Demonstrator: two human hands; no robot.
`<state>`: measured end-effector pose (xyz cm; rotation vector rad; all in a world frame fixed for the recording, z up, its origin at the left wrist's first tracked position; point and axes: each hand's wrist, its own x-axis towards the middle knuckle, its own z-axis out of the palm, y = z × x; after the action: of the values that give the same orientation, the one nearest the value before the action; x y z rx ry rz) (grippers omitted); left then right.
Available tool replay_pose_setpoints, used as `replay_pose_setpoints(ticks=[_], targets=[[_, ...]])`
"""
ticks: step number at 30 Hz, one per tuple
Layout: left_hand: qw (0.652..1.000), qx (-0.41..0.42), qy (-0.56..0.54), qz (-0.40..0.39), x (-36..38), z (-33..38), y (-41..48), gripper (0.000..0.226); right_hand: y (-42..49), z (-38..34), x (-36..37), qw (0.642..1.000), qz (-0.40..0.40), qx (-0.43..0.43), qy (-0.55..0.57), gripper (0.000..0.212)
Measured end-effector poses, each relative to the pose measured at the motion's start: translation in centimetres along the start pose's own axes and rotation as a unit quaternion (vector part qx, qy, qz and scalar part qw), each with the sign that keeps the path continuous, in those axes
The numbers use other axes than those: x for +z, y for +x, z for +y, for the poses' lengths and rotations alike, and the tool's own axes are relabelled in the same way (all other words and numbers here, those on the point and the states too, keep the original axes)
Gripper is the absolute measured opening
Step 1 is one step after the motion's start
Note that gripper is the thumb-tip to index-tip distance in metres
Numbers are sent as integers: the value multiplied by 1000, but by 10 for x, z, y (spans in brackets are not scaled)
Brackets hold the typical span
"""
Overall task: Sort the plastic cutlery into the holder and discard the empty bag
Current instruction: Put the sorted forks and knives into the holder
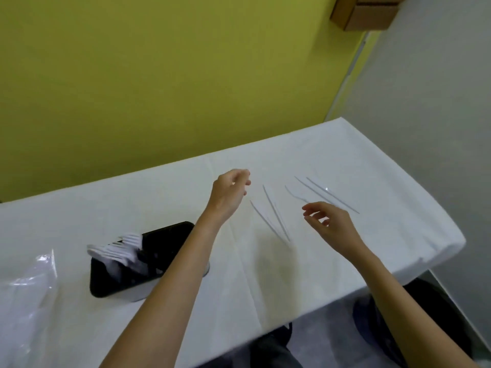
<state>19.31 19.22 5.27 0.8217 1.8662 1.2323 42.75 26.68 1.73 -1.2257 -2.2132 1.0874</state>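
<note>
The left hand [229,192] was held loosely curled, the right hand [330,225] half spread, nothing gripped. Cutlery [276,213] was scattered on the table [372,160] between and beyond them; the holder [164,240] and bag [26,288] were set further left.

bench [305,274] is covered in a matt white cloth with soft creases; holder [125,277] looks like glossy black plastic; the cutlery [271,213] is thin white plastic, pretty smooth; bag [29,282] is clear shiny film, crinkled; wall [159,75] is flat matt paint
</note>
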Motion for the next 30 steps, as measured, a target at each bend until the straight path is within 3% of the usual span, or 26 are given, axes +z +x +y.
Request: replay_pose_setpoints(ticks=[3, 8, 11, 15, 19, 21, 25, 28, 30], targets=[[996, -69, 59, -17, 37, -33, 11, 21, 6, 41, -22, 999, 12, 44, -16, 17], [984, -160, 81, 18, 76, -81, 8, 34, 23, 102, -52, 992, 28, 76, -98, 16], [973, -169, 153, 43, 89, -84, 13, 42, 49, 131, -63, 982, 14, 80, -169, 23], [950, -171, 251, 67, 102, -78, 22, 52, 83, 129, -53, 967, -41, 79, -238, 50], [931, -133, 323, 101, 111, -77, 21, 38, 94, 104, -18, 940, -90, -2, -329, 63], [928, -111, 335, 121, 111, -77, 21, 26, 93, 97, -3, 940, -105, -23, -325, 57], [927, -98, 336, 135, 113, -78, 25, 18, 88, 89, 8, 971, -95, 4, -217, 42], [946, -148, 249, 147, 113, -74, 34, 22, 86, 89, 7, 982, -102, 46, -154, 40], [956, -174, 185, 148, 114, -70, 43, 28, 88, 93, 3, 975, -125, 59, -175, 28]])
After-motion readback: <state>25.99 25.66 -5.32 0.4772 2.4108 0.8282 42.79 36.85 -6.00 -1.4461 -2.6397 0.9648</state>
